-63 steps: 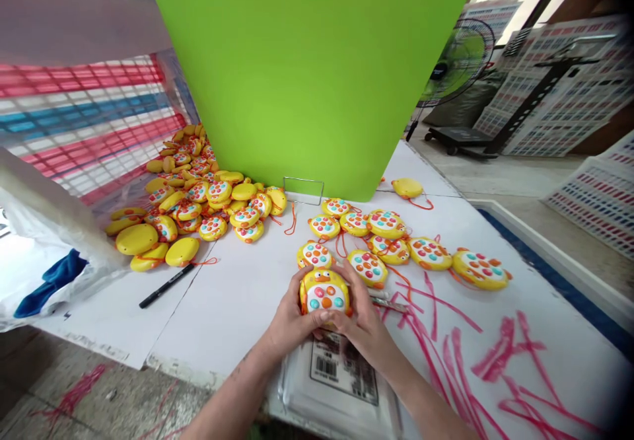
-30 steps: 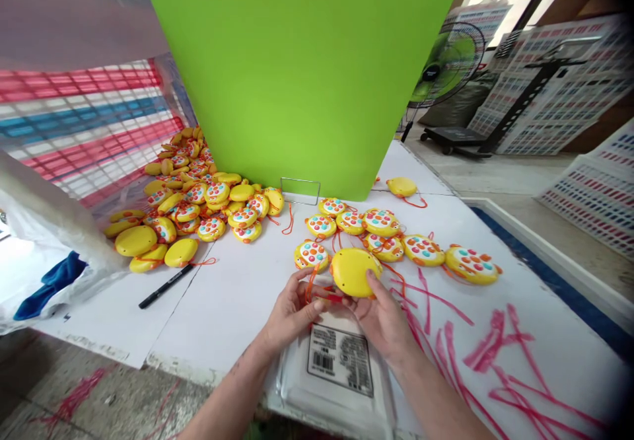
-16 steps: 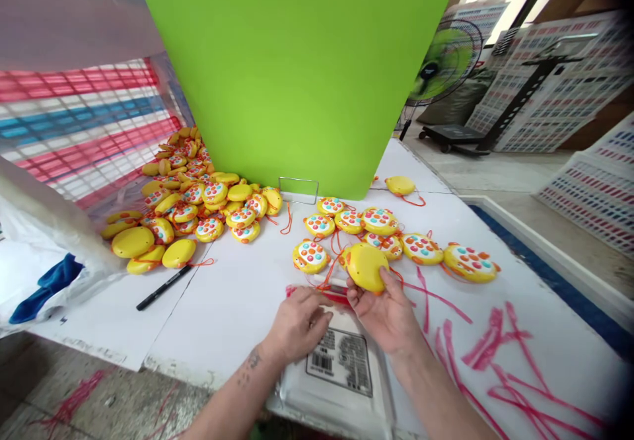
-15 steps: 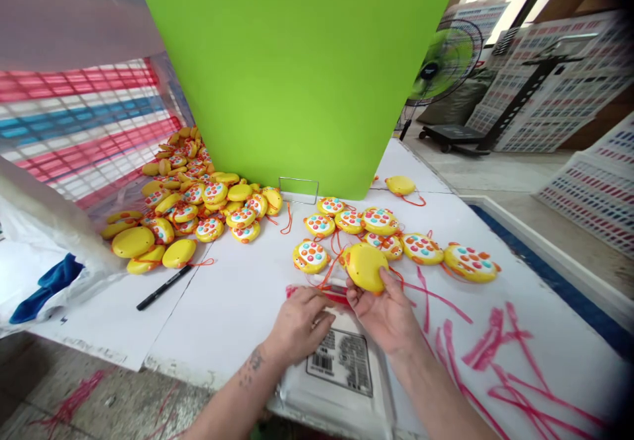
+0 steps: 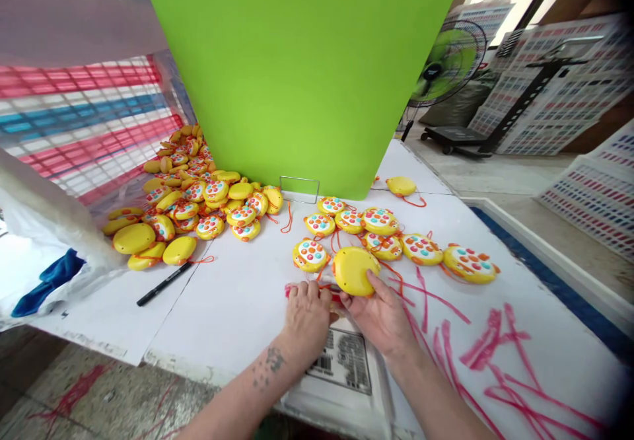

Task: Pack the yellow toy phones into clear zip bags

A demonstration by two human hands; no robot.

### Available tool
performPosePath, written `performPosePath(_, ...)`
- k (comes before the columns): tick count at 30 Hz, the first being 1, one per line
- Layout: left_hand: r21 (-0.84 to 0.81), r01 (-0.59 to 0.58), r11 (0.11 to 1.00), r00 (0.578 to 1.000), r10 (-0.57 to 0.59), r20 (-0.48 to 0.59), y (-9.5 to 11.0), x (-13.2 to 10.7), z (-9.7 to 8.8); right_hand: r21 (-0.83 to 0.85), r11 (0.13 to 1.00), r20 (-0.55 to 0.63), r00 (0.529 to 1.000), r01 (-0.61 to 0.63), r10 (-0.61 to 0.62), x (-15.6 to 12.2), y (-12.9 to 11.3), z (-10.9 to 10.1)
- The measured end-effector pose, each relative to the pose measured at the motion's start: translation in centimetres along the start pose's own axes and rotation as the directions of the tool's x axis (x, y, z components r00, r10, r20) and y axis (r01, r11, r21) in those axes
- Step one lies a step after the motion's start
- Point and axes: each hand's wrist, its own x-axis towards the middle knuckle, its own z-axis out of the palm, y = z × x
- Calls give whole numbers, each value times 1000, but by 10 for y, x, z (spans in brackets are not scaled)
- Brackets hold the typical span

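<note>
One yellow toy point(image 5: 354, 270) back-up in right hand point(image 5: 381, 314) grip; left hand point(image 5: 308, 311) flat on table.

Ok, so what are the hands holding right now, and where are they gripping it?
The right hand holds a yellow toy, plain back up, by its lower edge. The left hand presses flat on the table, holding nothing visible.

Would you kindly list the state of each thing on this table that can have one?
Yellow toy: plain back up, tilted, held by the right hand.
Left hand: palm down, fingertips on a red strip.
Row of toys: button faces up, flat on the table.
Pile of toys: heaped, some face up, some back up.
Black marker: capped, lying flat.
Stack of clear bags: flat, label up.
Fan: cannot tell whether running.
</note>
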Motion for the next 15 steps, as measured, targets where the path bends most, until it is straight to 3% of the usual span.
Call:
performPosePath(4, -14, -18, 1000, 999, 18, -42, 5, -5, 8, -54, 998, -10, 999, 40, -40, 0, 0, 0)
performPosePath(10, -264, -166, 950, 980, 130, -152, 0, -20, 19, -167, 985, 18, 999, 46, -44, -3, -1, 1)
performPosePath(12, -382, -163, 910, 975, 90, -201, -4, -22, 21, -230, 972, 28, 999, 51, -46, -5, -3, 3)
performPosePath(15, -583, -107, 806, 966, -56, -254, -8, -22, 20, -261, 963, -13, 997, 69, -75, -8, -10, 3)
